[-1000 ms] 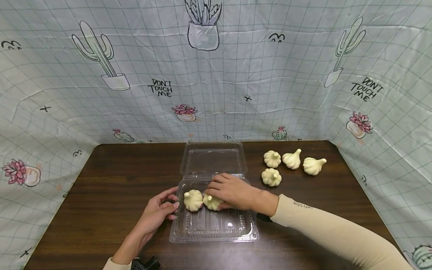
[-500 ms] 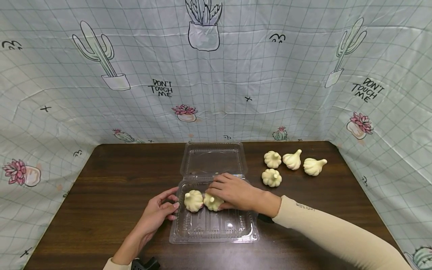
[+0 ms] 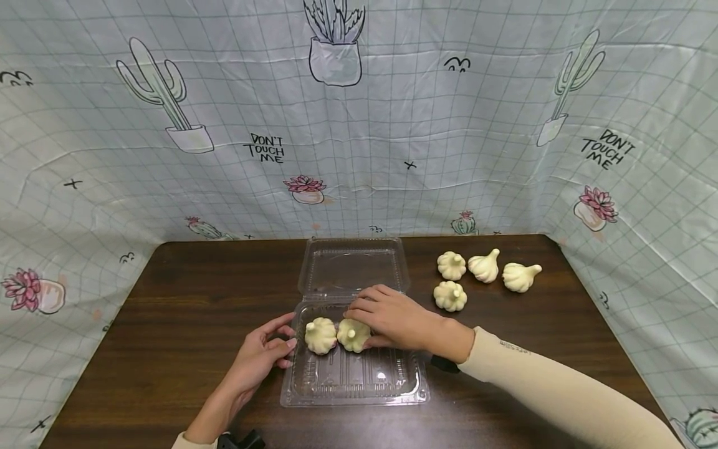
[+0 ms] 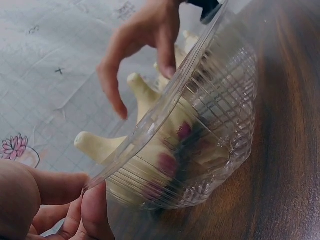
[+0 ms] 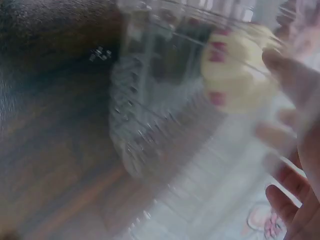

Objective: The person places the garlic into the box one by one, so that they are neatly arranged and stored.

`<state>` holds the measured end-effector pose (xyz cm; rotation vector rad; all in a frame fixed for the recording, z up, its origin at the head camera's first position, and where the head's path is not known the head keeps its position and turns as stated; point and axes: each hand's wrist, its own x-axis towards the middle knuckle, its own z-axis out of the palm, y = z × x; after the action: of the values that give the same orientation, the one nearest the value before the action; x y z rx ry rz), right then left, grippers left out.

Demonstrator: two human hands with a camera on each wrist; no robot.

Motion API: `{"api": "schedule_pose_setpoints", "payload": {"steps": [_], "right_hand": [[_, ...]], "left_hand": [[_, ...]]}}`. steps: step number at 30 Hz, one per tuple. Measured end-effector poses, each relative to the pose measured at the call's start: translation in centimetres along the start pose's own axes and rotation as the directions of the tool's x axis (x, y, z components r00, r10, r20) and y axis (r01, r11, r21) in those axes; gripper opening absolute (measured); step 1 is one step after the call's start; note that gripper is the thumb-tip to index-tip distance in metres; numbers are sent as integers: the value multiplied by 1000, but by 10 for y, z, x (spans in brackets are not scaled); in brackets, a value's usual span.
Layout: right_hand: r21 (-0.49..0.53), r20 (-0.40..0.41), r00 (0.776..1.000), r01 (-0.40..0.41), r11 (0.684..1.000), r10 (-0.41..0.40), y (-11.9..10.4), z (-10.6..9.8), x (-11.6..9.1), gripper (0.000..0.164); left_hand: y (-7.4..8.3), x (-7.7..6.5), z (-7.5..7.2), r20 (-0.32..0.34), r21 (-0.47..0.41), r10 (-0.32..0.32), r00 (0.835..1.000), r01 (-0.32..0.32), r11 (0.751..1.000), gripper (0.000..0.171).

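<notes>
My left hand (image 3: 257,358) pinches the left rim of a clear plastic clamshell container (image 3: 359,381), whose lid (image 3: 354,268) lies back. Two garlic bulbs (image 3: 320,337) sit side by side in the container's base; purple patches show on them in the left wrist view. Over the bulb on the right (image 3: 352,337) is my right hand (image 3: 392,320), its fingers spread and loosened around that bulb. From the left wrist, the right hand's fingers (image 4: 114,87) stand apart near the bulb's neck (image 4: 142,92). The right wrist view is blurred.
Several more garlic bulbs (image 3: 485,267) lie on the dark wooden table (image 3: 213,293), right of the lid. A cloth (image 3: 359,125) printed with cacti rises behind the table and along its sides.
My right hand has eased slightly to the right, and more of the bulb beneath it shows. The left hand keeps its grip on the container; the bulbs have not visibly moved.
</notes>
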<state>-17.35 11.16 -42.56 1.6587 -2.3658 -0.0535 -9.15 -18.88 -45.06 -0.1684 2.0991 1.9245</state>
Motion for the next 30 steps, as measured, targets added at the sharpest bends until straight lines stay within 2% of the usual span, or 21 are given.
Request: {"api": "schedule_pose_setpoints", "payload": {"steps": [8, 17, 30], "right_hand": [[6, -107, 989, -98, 995, 98, 10, -18, -18, 65], [78, -211, 948, -226, 971, 238, 27, -26, -57, 70], [134, -215, 886, -390, 911, 410, 42, -17, -117, 70]], "left_hand": [[1, 0, 0, 0, -6, -4, 1000, 4, 1000, 57], [1, 0, 0, 5, 5, 3, 1000, -3, 1000, 57], [1, 0, 1, -7, 6, -1, 1000, 1, 1000, 57]]}}
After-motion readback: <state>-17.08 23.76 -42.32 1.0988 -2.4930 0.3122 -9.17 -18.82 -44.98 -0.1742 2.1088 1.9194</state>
